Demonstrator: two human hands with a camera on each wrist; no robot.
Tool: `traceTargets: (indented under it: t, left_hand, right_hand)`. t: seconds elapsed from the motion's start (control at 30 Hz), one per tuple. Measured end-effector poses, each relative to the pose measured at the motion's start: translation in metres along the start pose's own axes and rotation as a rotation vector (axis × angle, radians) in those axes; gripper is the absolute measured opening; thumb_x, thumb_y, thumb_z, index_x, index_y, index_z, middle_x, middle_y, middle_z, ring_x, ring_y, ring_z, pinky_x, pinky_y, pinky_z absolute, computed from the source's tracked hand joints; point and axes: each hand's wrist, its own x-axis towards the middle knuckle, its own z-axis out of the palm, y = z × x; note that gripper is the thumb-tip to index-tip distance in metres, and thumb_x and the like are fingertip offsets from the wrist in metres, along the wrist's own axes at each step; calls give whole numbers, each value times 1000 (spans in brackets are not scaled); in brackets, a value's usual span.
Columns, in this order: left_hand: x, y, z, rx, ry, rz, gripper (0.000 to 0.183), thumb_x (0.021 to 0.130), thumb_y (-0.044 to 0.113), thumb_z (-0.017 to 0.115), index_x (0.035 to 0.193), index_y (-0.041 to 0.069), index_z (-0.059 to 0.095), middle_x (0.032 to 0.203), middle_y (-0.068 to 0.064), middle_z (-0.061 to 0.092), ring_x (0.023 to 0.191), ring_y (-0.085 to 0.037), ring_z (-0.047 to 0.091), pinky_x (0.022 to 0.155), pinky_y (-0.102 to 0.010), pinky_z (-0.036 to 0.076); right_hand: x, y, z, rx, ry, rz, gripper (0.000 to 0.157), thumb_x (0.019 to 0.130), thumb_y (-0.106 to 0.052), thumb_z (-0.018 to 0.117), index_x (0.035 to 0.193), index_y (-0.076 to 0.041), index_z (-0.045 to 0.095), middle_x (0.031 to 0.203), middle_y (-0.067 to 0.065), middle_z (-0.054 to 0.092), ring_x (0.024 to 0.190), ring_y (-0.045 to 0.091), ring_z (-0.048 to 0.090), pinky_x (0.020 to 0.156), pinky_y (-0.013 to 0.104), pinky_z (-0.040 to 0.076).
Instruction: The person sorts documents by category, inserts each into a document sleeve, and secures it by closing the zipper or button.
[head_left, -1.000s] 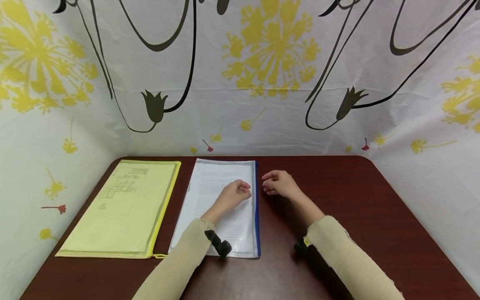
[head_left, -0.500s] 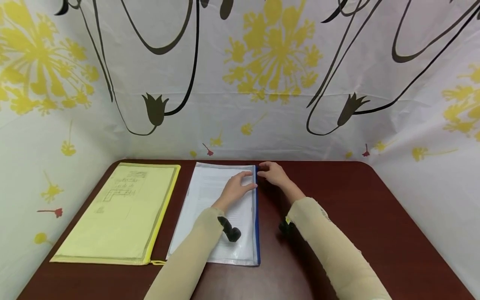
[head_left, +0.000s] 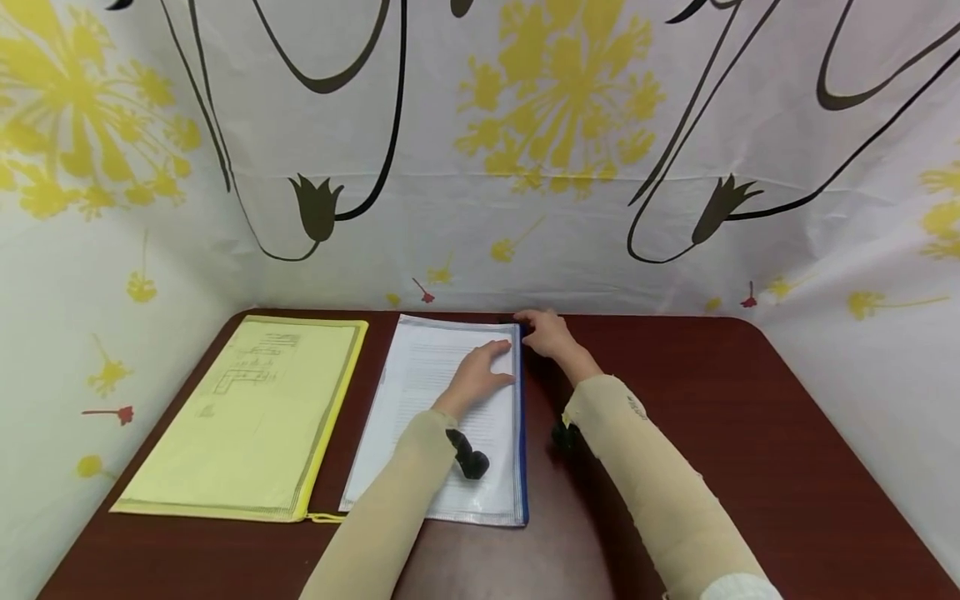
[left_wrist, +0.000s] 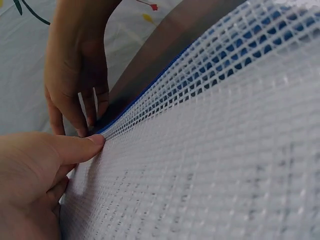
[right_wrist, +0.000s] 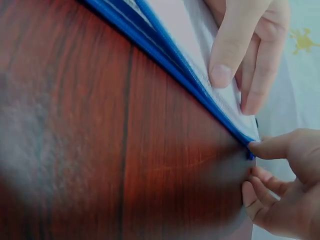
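A clear mesh zip folder (head_left: 427,375) with printed paper inside lies on the table, its blue zip edge (head_left: 522,433) along the right side. My left hand (head_left: 476,379) rests on its upper right part, fingers and thumb spread, with the thumb (left_wrist: 82,147) close to the zip edge. At the far right corner, my right hand (head_left: 551,335) pinches the small blue zip pull (right_wrist: 250,155) between thumb and fingers. The two blue zip strips (right_wrist: 150,42) stand apart in the right wrist view.
To the left lies a yellow zip folder (head_left: 240,417) holding a sheet with a drawing, its yellow loop (head_left: 324,517) at the near corner. The dark red-brown table (head_left: 675,433) ends at a patterned white curtain (head_left: 420,242).
My right hand has moved left and away from me to the folder's far right corner. The left hand has shifted slightly forward, its thumb and fingers spreading over the folder.
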Motion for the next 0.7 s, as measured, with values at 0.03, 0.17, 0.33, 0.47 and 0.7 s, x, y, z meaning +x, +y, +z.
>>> traceTargets:
  t: [0.03,0.17,0.33,0.47,0.7]
  left_hand:
    - [0,0,0,1,-2,3,62,91,17,72,147,7,48,154,-12,46,147,-31,39,124,-43,30]
    - [-1,1,1,-2,1,26,61,91,15,72,146,4,48,153,-14,47,145,-32,40,123,-43,32]
    - [-1,2,0,9,15,43,61,90,13,72,145,2,49,151,-15,49,144,-32,43,122,-42,33]
    - [-2,1,0,16,8,24,61,90,13,73,146,4,49,152,-13,49,144,-31,43,123,-42,32]
    - [-2,-1,-1,17,-2,13,62,90,14,72,146,6,49,153,-13,48,145,-30,41,123,-42,31]
  right_hand:
    - [-1,-4,-1,-23,-34,30,47,94,-2,57,139,-12,58,144,27,48,134,46,41,112,56,39]
    - [0,-4,0,-135,-58,46,47,95,-2,51,140,-16,58,148,28,39,137,51,35,112,59,38]
    - [0,-3,-1,-178,-9,23,38,96,-10,58,133,-14,62,144,28,44,135,51,37,111,60,40]
    - [3,0,-2,-123,-16,7,35,94,-9,63,129,-12,64,145,27,42,135,49,36,109,62,39]
    - [10,2,-2,16,4,-62,29,90,-2,62,118,-5,65,143,20,51,137,44,39,111,64,36]
